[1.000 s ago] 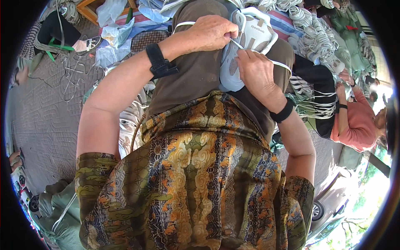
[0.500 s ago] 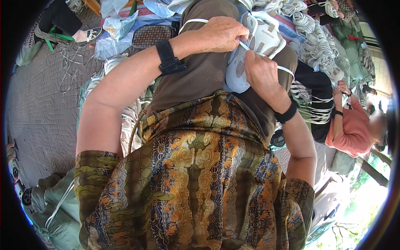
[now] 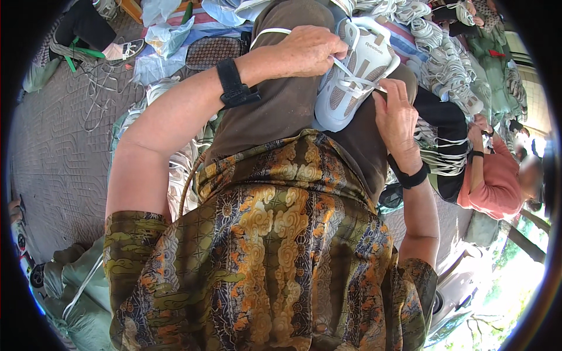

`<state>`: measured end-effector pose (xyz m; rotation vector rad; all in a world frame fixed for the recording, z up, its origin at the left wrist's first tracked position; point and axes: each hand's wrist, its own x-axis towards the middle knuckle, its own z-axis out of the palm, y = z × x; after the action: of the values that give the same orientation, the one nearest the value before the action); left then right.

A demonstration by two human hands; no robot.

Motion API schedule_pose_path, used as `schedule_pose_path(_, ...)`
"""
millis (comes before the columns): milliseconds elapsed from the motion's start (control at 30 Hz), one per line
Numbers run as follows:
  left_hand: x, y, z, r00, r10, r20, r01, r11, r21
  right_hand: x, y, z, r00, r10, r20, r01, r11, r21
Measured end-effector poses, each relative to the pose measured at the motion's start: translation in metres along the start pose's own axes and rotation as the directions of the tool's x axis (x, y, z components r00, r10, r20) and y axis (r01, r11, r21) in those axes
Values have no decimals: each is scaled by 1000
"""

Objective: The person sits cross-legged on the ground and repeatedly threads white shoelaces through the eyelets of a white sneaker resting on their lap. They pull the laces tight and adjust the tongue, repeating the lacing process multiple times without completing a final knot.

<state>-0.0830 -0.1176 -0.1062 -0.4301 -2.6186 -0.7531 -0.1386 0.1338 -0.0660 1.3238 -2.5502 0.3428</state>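
Note:
A white and grey sneaker (image 3: 345,96) with mesh panels lies across my lap, its toe toward me and its tongue pointing away. White shoelace (image 3: 349,79) crosses over its front and runs out to both sides. At the left of the shoe, my left hand (image 3: 309,51) pinches one lace end between thumb and fingers. On the other side, my right hand (image 3: 397,114) grips the other end, fingertips closed at the lace. Both laces look pulled outward. Inside the shoe's opening I cannot make out anything.
Piled pale sneakers (image 3: 448,67) lie at the far right. Beside them a co-worker in a pink top (image 3: 494,181) sits with laces over the legs. A brown patterned pouch (image 3: 215,52) and plastic bags (image 3: 167,38) lie at the far left. Loose laces (image 3: 96,105) are on the paving.
My right hand has moved away from the shoe, to the right and slightly toward me, drawing the lace out. The shoe's front is now uncovered. My left hand has barely moved.

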Motion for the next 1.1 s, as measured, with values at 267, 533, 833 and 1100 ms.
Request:
schedule_pose_path(267, -6, 9, -2, 996, 80, -45, -73, 988, 140, -8, 10, 7, 998, -57, 41, 60, 994, -87)
schedule_pose_path(533, -5, 12, -7, 977, 210, 30, -208, 923, 322, -10, 11, -6, 975, -206, 79, 219, 948, -233)
schedule_pose_path(833, 23, 10, -35, 974, -64, 219, 14, 975, 223, -10, 29, -16, 964, -222, 147, 258, 915, -309)
schedule_pose_path(1100, 33, -3, -43, 976, -69, 208, 37, 987, 154, -25, 40, -28, 985, -37, 167, 89, 946, -311)
